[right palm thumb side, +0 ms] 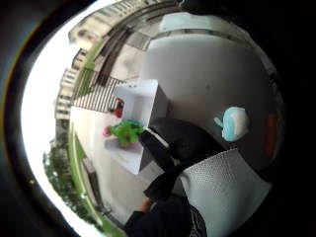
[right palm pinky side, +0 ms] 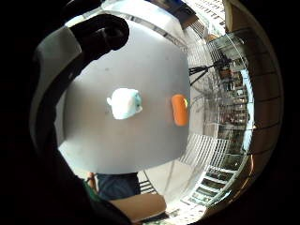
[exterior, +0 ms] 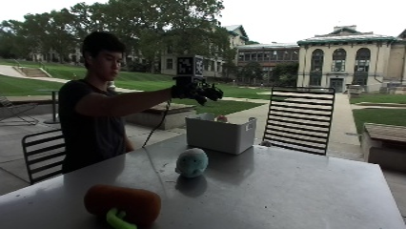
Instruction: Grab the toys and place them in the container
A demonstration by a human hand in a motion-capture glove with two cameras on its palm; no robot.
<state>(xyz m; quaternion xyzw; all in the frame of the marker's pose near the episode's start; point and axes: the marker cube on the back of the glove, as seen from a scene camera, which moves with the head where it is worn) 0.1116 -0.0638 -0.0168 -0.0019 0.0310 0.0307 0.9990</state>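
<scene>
In the outside view the container [exterior: 220,134] hides nearly all its contents; only a small reddish top [exterior: 221,118] clears the rim, too small to identify. The carrot toy [exterior: 122,203] is cut by the lower edge at its green leaf. The gloved right hand [exterior: 198,90] is dark against the trees (its fingers cannot be made out). In the thumb-side palm view, a black finger [right palm thumb side: 185,140] covers part of the container [right palm thumb side: 140,101] and the green toy [right palm thumb side: 124,132] inside.

A white-and-teal plush toy [right palm pinky side: 124,103] and an orange toy [right palm pinky side: 179,109] lie apart on the grey table [right palm pinky side: 140,61].
</scene>
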